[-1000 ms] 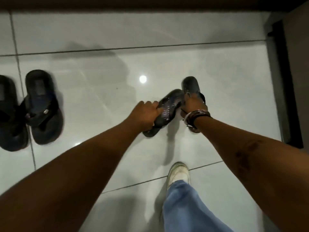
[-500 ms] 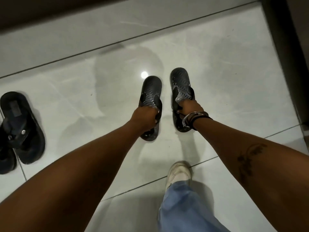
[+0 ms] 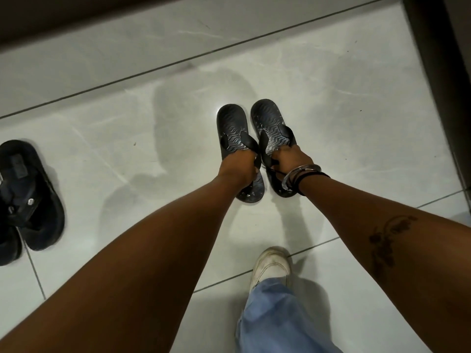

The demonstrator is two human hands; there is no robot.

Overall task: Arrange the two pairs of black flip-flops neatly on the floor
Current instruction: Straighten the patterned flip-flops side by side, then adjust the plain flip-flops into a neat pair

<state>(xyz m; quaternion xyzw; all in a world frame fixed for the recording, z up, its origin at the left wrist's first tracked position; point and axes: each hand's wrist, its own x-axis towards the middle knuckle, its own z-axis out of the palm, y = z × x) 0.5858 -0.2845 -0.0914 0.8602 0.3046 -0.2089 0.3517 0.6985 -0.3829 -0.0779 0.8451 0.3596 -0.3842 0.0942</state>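
Observation:
Two black flip-flops with a wavy pattern lie side by side, soles down, in the middle of the white tiled floor. My left hand (image 3: 235, 165) grips the strap of the left flip-flop (image 3: 233, 126). My right hand (image 3: 293, 156), with bangles on the wrist, grips the strap of the right flip-flop (image 3: 269, 121). The two are nearly parallel and almost touch, toes pointing away from me. The other black pair (image 3: 30, 197) lies at the far left, partly cut off by the frame edge, one sandal overlapping the other.
My foot in a white shoe (image 3: 272, 266) with a blue jeans leg stands just behind the held pair. A dark wall base (image 3: 63, 19) runs along the top and a dark door frame (image 3: 438, 80) along the right.
The left flip-flop went from tilted on its side to flat beside the right one. Both then moved closer together until parallel. The view shifted right, pushing the other pair toward the left edge.

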